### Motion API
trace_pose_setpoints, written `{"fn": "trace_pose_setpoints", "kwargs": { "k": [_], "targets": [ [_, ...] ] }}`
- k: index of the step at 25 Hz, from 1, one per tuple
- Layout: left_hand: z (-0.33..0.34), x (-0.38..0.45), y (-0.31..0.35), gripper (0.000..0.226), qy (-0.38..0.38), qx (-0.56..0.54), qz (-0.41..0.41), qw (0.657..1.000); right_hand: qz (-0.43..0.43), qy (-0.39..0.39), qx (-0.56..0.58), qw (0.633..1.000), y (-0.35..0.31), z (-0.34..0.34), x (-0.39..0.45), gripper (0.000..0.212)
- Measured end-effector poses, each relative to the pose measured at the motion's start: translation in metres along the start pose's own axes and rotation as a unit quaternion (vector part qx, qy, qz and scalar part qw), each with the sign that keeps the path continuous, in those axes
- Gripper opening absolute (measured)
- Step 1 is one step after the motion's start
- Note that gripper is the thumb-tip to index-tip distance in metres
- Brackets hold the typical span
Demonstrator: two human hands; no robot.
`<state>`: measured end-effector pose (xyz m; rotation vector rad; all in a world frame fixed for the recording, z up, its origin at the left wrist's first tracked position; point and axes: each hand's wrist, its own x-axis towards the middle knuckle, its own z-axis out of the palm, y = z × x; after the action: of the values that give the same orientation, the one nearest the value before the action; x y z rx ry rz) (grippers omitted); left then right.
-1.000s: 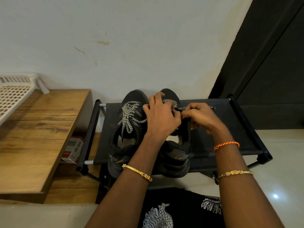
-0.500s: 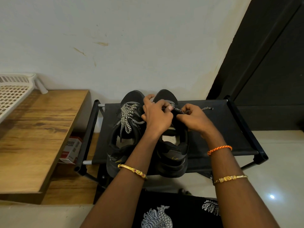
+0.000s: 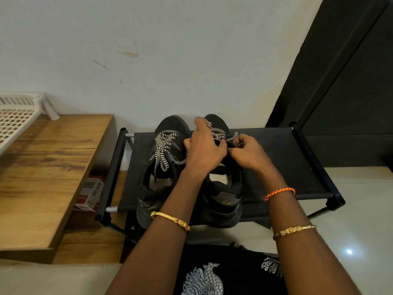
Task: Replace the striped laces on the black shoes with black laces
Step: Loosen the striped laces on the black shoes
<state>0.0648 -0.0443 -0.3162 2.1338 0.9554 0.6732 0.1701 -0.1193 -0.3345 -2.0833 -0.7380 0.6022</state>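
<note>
Two black shoes stand side by side, toes to the wall, on a black fabric shoe rack (image 3: 276, 158). The left shoe (image 3: 157, 184) keeps its black-and-white striped lace (image 3: 162, 150) threaded and loosely hanging. Both hands work over the right shoe (image 3: 225, 201). My left hand (image 3: 202, 150) has the right shoe's striped lace (image 3: 219, 136) looped over a raised finger. My right hand (image 3: 247, 153) pinches the same lace near the shoe's right eyelets. The right shoe's tongue and eyelets are mostly hidden under my hands. No black laces are in view.
A wooden table (image 3: 42, 171) stands left of the rack, with a white plastic basket (image 3: 14, 118) on its far corner. A small printed carton (image 3: 90, 193) lies under the table's edge. A dark door (image 3: 340, 81) is at the right, pale floor tiles below it.
My left hand has lifted toward the toe with the striped lace hooked on a finger. The right hand has shifted slightly back along the right shoe.
</note>
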Motion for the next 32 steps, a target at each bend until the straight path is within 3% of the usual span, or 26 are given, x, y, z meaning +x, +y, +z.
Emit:
{"fn": "trace_pose_setpoints", "kwargs": {
  "k": [4, 11, 18, 23, 26, 28, 30, 31, 32],
  "targets": [
    [0.005, 0.001, 0.001, 0.047, -0.012, 0.135, 0.033, 0.99, -0.003, -0.009, -0.001, 1.0, -0.001, 0.0, -0.001, 0.015],
    [0.008, -0.001, 0.0, 0.031, 0.019, 0.248, 0.021, 0.968, -0.011, -0.013, 0.006, 1.0, -0.001, 0.0, -0.001, 0.017],
    [0.004, -0.001, -0.004, 0.023, 0.038, 0.217, 0.041, 0.975, -0.009, -0.014, -0.001, 1.0, -0.003, -0.002, -0.002, 0.016],
    [-0.001, -0.002, 0.002, 0.011, 0.165, 0.078, 0.071, 0.981, -0.002, -0.008, 0.002, 1.0, -0.003, -0.004, -0.004, 0.013],
    [-0.008, 0.001, 0.008, 0.007, 0.242, -0.185, 0.042, 0.952, 0.009, -0.005, 0.004, 1.0, -0.002, -0.003, -0.003, 0.014],
    [-0.013, 0.003, 0.011, 0.006, 0.22, -0.38, -0.004, 0.899, 0.011, -0.002, 0.002, 1.0, -0.002, -0.001, -0.003, 0.015],
    [-0.017, 0.006, 0.013, 0.009, 0.175, -0.475, -0.053, 0.86, 0.011, -0.004, -0.002, 1.0, -0.001, -0.001, -0.002, 0.014],
    [-0.018, 0.007, 0.011, 0.011, 0.158, -0.459, -0.075, 0.871, 0.011, -0.005, -0.002, 1.0, -0.001, -0.001, -0.002, 0.014],
    [-0.018, 0.008, 0.009, 0.011, 0.141, -0.393, -0.085, 0.905, 0.011, -0.005, -0.001, 1.0, 0.0, -0.001, -0.002, 0.013]
  ]
}}
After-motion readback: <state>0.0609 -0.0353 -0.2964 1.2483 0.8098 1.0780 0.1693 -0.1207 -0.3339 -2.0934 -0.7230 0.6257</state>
